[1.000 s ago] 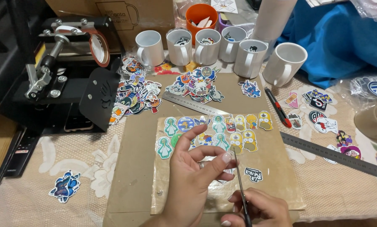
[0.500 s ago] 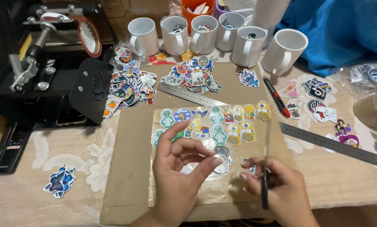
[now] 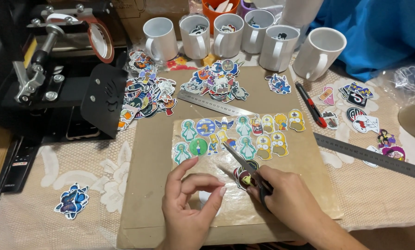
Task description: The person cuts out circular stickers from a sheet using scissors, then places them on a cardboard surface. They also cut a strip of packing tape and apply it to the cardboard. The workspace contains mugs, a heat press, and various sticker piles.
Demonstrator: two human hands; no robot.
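Snipping cleanly likely means the right hand [image 3: 286, 201], gripping scissors [image 3: 247, 169], hugs the sticker [image 3: 244, 176] outline while the left hand [image 3: 189, 206] pinches clear film [image 3: 207, 196] taut.

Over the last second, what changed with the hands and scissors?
The right hand swung the scissors from upright to pointing up-left over the sticker sheet. The left hand drew back, thumb and fingers curled together. Mugs, rulers and loose stickers stayed put.

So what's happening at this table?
A person is cutting out stickers. The right hand holds scissors with the blades pointing at a clear sticker sheet on brown cardboard. The left hand pinches something small beside them. White mugs and loose stickers lie behind.
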